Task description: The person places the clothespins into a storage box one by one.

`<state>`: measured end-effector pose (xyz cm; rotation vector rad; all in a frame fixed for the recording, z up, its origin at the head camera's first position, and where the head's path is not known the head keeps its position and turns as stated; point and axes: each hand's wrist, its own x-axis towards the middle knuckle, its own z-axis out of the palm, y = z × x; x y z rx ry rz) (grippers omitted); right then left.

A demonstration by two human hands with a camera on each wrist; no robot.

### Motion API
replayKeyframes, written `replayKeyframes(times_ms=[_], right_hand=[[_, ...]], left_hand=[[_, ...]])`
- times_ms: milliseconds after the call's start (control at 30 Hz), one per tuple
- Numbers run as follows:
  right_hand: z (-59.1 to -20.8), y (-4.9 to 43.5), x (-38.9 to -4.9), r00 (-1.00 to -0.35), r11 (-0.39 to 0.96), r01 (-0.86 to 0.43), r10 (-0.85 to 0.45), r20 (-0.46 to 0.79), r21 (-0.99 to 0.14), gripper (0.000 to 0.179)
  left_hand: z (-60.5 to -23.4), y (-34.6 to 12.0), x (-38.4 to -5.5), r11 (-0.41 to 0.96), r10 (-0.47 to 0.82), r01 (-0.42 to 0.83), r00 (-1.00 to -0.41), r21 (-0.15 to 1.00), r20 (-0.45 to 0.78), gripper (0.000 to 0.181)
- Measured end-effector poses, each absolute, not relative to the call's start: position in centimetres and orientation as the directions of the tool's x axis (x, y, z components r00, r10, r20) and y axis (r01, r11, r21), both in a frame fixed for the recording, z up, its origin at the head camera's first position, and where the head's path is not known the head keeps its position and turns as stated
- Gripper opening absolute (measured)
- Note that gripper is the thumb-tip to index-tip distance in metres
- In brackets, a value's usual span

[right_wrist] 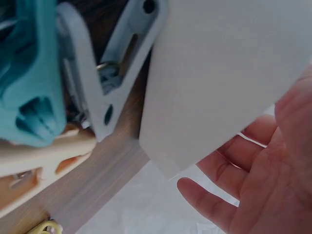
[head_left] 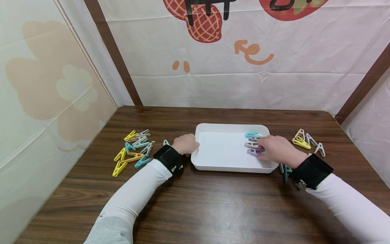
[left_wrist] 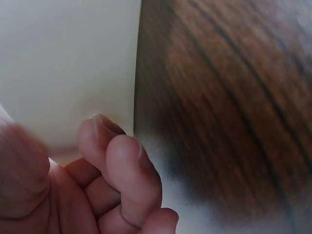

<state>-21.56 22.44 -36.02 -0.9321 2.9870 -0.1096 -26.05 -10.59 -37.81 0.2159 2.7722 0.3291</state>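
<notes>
My left hand (head_left: 186,144) grips the left end of a white tray (head_left: 225,168). In the left wrist view its curled fingers (left_wrist: 134,170) lie against the tray's outer wall (left_wrist: 68,58). Over the tray's right end, my right hand (head_left: 278,149) pinches a purple clothespin (head_left: 254,152) between thumb and fingers. Grey clothespins (head_left: 251,145) and a light-blue clothespin (head_left: 251,134) lie in a column just behind it. The right wrist view shows the right hand (right_wrist: 248,170) reaching over the tray wall (right_wrist: 195,97), which hides the fingertips and the pin.
Yellow, blue, grey and orange clothespins (head_left: 132,158) are heaped left of the tray. To the right lie a yellow clothespin (head_left: 301,142) and several pale ones. Teal clothespins (head_left: 285,171) sit partly under the right wrist. A printed curtain (head_left: 182,88) hangs behind the wooden table (head_left: 213,206).
</notes>
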Motion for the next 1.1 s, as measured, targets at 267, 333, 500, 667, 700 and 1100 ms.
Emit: replayKeyframes(times_ms=[267,333,500,667,700,1100], right_hand=[[-36.4,22.8,-21.8,-0.824,0.824,-0.566,-0.565,0.039,-0.027,0.028],[-36.6,22.8,-21.8,-0.820,0.821,-0.571,-0.570,0.053,-0.013,0.029],[-36.8,22.8,-21.9,-0.820,0.822,-0.569,-0.569,0.063,0.017,0.030],[-36.8,22.8,-21.8,-0.828,0.830,-0.558,-0.558,0.053,0.025,0.029],[-36.8,22.8,-21.8,-0.828,0.830,-0.557,-0.558,0.050,0.027,0.029],[-35.8,22.9,-21.6,-0.844,0.845,-0.535,-0.534,0.044,-0.016,0.031]], left_hand=[[-37.7,-10.6,-26.0,0.961,0.191,0.112,-0.931,0.253,-0.311,0.030],[-37.8,-10.6,-26.0,0.961,0.190,0.111,-0.931,0.255,-0.311,0.030],[-38.1,-10.6,-26.2,0.961,0.188,0.110,-0.933,0.254,-0.307,0.030],[-38.2,-10.7,-26.2,0.960,0.190,0.111,-0.933,0.257,-0.307,0.030],[-38.2,-10.7,-26.2,0.960,0.190,0.111,-0.933,0.258,-0.307,0.030],[-38.4,-10.7,-26.4,0.960,0.183,0.105,-0.936,0.259,-0.299,0.028]])
